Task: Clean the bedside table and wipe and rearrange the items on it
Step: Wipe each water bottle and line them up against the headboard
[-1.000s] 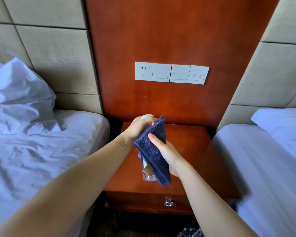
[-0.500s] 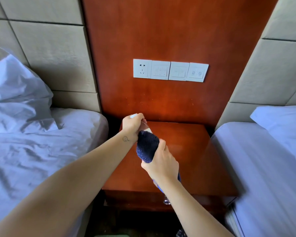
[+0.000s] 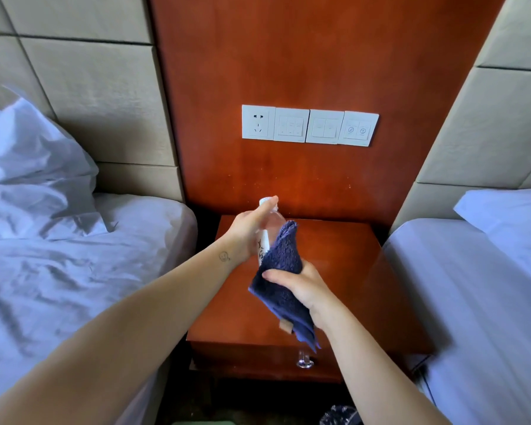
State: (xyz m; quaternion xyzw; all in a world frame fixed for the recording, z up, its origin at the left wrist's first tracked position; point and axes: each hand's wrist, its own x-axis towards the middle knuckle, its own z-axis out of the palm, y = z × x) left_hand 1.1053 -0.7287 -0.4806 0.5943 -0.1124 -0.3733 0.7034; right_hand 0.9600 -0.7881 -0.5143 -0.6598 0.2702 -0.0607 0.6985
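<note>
A clear plastic bottle with a white cap and a white label is held above the reddish wooden bedside table. My left hand grips the bottle near its neck. My right hand holds a dark blue cloth wrapped around the bottle's lower part, which is hidden by it. A loose corner of the cloth hangs down toward the table's front edge.
A bed with rumpled white sheets lies to the left and another bed to the right. A row of white switches and a socket sits on the wooden wall panel. The table's drawer has a clear knob.
My right hand slid the cloth along the bottle, down and then back up, and the cloth opened out again. My left hand shifted on the neck, so the cap and label now show.
</note>
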